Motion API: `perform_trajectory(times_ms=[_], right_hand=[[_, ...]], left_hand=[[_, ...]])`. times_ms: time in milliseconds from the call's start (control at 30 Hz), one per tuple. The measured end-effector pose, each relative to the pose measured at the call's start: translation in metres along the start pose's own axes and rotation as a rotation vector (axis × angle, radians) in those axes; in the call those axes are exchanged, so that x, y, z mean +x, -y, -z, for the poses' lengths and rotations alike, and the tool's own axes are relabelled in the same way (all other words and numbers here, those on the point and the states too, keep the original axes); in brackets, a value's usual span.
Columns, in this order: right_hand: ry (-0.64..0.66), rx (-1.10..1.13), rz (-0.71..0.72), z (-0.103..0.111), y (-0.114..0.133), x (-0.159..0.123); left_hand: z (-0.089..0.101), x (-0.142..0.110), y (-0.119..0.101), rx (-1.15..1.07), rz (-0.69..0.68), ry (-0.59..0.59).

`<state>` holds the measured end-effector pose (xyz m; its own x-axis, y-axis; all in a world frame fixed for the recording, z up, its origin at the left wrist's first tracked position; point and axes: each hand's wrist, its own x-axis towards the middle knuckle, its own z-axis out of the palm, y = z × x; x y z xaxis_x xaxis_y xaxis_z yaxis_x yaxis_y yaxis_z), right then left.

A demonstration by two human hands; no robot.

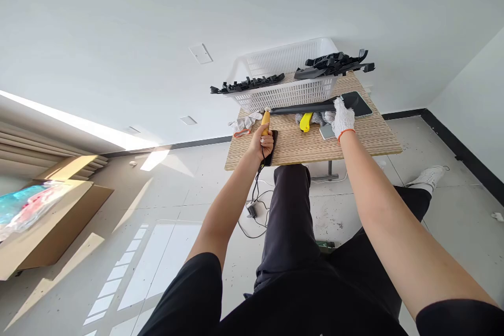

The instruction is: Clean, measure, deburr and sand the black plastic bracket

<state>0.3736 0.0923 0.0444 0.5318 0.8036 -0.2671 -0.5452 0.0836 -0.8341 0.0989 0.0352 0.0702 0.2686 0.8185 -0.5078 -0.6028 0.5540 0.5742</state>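
My left hand (263, 143) is bare and closed around a yellow-handled tool (266, 119) whose tip points away from me, over a black phone (271, 148) at the near edge of the wooden table (370, 139). My right hand (343, 118) wears a white knit glove and presses down on a long black plastic part (303, 109) that lies across the table in front of the basket. A second yellow-handled tool (305, 122) lies between my hands.
A white mesh basket (283, 95) at the table's far side holds several black plastic parts (333, 64). A spare white glove (244, 124) lies at the left, a small grey pad (326, 131) near my right wrist. Cardboard boxes (59, 220) stand on the floor at left; a cable (255, 205) hangs below the table.
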Motion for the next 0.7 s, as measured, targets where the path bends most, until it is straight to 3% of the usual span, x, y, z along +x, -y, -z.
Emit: perform_trajectory(times_ms=[133,267,467,700], right_hand=[[-0.001,-0.01,0.015,0.001,0.0,-0.001],[0.017,-0.027,0.019,0.001,0.001,-0.002],[-0.004,-0.05,0.019,-0.001,0.0,0.001],[-0.007,-0.027,0.028,-0.002,0.0,0.001]], left_hand=[[0.011,-0.001,-0.002,0.297,-0.1,0.049],[0.027,-0.003,-0.004,0.615,-0.194,0.019],[0.043,-0.006,0.001,0.856,-0.479,-0.006],[0.045,-0.007,0.007,1.22,-0.803,-0.168]])
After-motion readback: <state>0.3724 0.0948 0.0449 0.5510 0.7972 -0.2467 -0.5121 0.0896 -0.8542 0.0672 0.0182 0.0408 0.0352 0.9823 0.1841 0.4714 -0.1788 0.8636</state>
